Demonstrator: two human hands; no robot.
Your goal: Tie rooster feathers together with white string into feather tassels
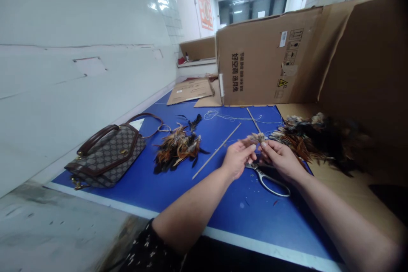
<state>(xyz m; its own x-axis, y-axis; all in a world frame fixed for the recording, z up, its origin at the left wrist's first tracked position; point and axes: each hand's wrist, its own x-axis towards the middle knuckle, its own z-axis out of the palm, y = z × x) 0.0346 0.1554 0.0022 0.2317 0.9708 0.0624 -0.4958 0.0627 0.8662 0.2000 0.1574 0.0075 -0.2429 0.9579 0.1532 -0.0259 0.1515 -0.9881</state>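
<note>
Both hands meet over the blue table [191,195], holding a small bunch of feathers [256,137] with pale fluffy ends. My left hand [238,159] has its thumb and fingers closed at the left side of the bunch. On the other side my right hand [279,157] pinches it between thumb and fingers. Scissors [270,183] with metal handles lie just below the hands, their blades partly hidden. A thin stick [216,151] rests left of the hands, and a second stick [253,120] lies beyond them. Pale thread [219,114] is loosely coiled behind.
A pile of brown and black feathers [178,146] lies left of centre. Another, larger feather pile [318,136] sits on cardboard at right. A patterned handbag [111,153] stands at the left edge by the wall. A big cardboard box [261,59] closes off the back and right.
</note>
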